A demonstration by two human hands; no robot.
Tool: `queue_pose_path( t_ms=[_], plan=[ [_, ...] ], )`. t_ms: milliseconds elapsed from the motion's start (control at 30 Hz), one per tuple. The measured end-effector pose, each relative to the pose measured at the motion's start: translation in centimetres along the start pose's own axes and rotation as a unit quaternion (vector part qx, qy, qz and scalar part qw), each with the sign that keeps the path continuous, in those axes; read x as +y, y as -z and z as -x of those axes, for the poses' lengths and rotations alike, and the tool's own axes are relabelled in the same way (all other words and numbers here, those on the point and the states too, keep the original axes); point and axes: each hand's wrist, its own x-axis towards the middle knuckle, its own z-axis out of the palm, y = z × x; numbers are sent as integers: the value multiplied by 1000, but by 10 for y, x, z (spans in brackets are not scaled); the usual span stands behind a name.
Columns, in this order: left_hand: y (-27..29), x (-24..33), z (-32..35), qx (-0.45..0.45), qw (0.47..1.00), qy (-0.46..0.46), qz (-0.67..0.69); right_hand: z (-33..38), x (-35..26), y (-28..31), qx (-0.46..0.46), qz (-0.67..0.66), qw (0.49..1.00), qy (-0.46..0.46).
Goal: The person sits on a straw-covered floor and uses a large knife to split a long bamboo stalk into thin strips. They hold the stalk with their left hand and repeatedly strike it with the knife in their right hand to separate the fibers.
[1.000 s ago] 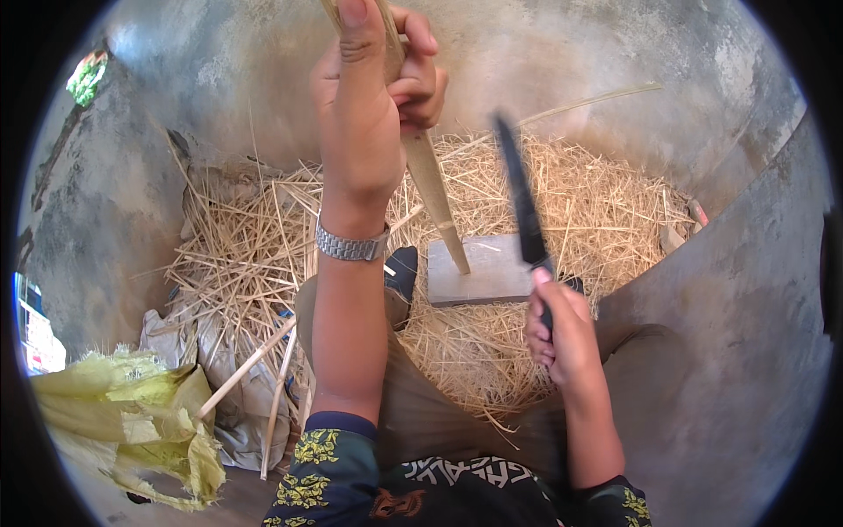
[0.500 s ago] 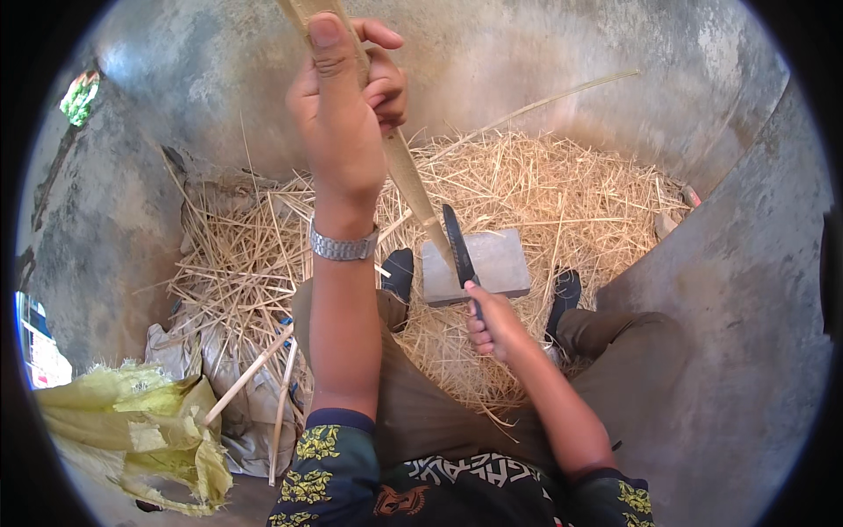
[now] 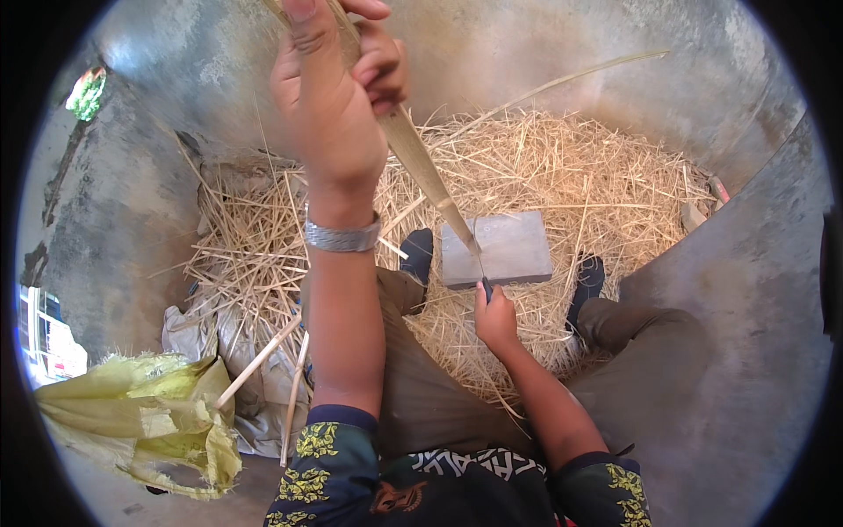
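My left hand [image 3: 338, 101] is closed round a long bamboo strip [image 3: 413, 158], high up at the top of the view. The strip slants down to the right, and its lower end is above a grey block [image 3: 518, 246] on the floor. In my right hand [image 3: 495, 318] is a black-handled knife [image 3: 488, 288], low in front of me. Its blade appears edge-on as a thin line at the lower end of the strip. Whether the blade is cutting into the bamboo I cannot tell.
Shavings and thin bamboo pieces [image 3: 580, 176] cover the floor between my feet and the concrete wall [image 3: 492, 53]. At the left lie a torn yellow sack [image 3: 140, 413] and two pale sticks [image 3: 259, 360]. A long thin strip [image 3: 580, 70] leans toward the wall.
The knife has turned from broadside to edge-on at the strip's lower end, and my right hand has rotated with it. My left hand with the strip has risen slightly.
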Motion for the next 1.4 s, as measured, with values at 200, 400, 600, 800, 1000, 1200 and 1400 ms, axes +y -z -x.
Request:
queue_pose_path(
  t_ms=[200,400,600,800,1000,1200,1400],
  plan=[
    [18,2,-7,1,999,40,32,-10,-2,25,-169,-300,924,-166],
    [23,5,-3,19,999,16,32,-1,-104,57,-36,-153,985,69],
    [12,6,1,22,999,13,21,-1,26,-6,-34,30,995,-90],
    [2,3,1,-37,999,14,17,-18,42,-23,-128,-164,952,-226],
    [-9,3,1,-5,1000,-4,-14,-6,-11,-1,30,-44,998,-31],
    [3,1,-1,16,1000,0,-10,3,-61,30,16,-176,982,71],
    [14,4,-3,37,999,3,0,10,63,-26,-35,69,983,-166]
  ],
)
